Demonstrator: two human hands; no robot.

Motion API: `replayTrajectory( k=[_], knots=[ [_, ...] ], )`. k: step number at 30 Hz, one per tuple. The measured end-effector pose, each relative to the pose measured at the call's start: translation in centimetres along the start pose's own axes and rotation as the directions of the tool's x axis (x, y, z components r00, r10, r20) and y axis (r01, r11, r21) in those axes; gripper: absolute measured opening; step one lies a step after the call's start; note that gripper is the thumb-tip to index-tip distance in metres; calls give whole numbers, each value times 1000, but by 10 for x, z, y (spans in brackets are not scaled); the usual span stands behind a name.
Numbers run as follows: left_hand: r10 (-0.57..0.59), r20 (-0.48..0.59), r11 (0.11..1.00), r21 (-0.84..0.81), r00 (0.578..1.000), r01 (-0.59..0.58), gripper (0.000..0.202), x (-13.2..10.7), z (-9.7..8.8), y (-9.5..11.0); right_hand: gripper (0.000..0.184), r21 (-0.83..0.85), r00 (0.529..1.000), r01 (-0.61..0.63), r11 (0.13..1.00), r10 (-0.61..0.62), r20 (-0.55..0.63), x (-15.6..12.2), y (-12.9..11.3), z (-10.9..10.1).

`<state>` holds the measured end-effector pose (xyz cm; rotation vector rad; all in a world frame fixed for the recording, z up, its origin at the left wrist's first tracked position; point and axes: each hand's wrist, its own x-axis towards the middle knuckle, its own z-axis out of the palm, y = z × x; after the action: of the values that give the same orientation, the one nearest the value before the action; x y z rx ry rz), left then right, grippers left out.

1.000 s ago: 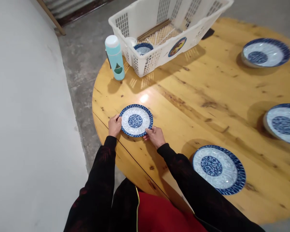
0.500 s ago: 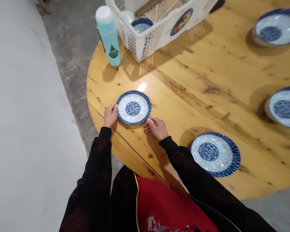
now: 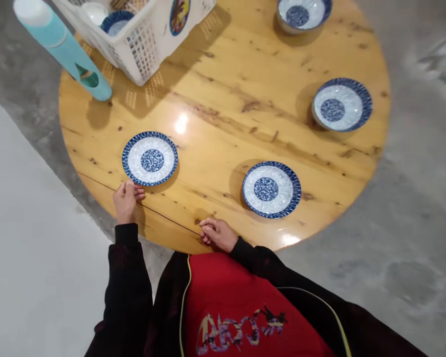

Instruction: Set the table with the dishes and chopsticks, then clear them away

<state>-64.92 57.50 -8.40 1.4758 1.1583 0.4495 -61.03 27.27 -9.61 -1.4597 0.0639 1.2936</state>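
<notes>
Your left hand (image 3: 125, 201) rests loosely curled and empty on the table (image 3: 226, 99), the small plate (image 3: 150, 158) just beyond its fingertips, while your right hand (image 3: 217, 233), fingers folded, holds nothing.

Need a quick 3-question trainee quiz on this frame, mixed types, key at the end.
1. True or false: the left hand grips the small plate on both sides.
2. How many blue-patterned dishes sit on the bare round table, outside the white basket?
A. two B. three C. four
3. Fill in: the right hand rests at the table's near ____, with nothing in it.

Key:
1. False. The left hand's fingers lie on the wood just at the small plate's near rim; whether they touch it is unclear.
2. C: the small plate, a plate near the right hand, a far-right dish and a bowl at the top.
3. edge.
</notes>
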Motion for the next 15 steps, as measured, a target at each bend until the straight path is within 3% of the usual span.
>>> replayTrajectory(
  k=[4, 8, 10, 12, 15],
  knots=[
    [-40, -44, 999, -18, 998, 40, 37, 2, 20, 9, 23, 73, 999, 27, 997, -25, -28, -12, -6, -28],
    [-48, -80, 998, -34, 996, 46, 37, -2, 29, 11, 39, 221, 982, -10, 975, 51, -181, -46, 8, -80],
    [-29, -74, 999, -38, 997, 27, 37, -7, 29, 11, 45, 305, 938, 13, 952, 94, -333, -64, 20, -107],
    [-14, -78, 999, -37, 997, 12, 38, -13, 30, 11, 48, 358, 866, 90, 929, 104, -489, -74, 27, -129],
    [-2, -118, 999, -37, 993, -2, 38, -29, 38, 6, 51, 336, 753, 256, 906, 31, -657, -73, 23, -152]
  ],
)
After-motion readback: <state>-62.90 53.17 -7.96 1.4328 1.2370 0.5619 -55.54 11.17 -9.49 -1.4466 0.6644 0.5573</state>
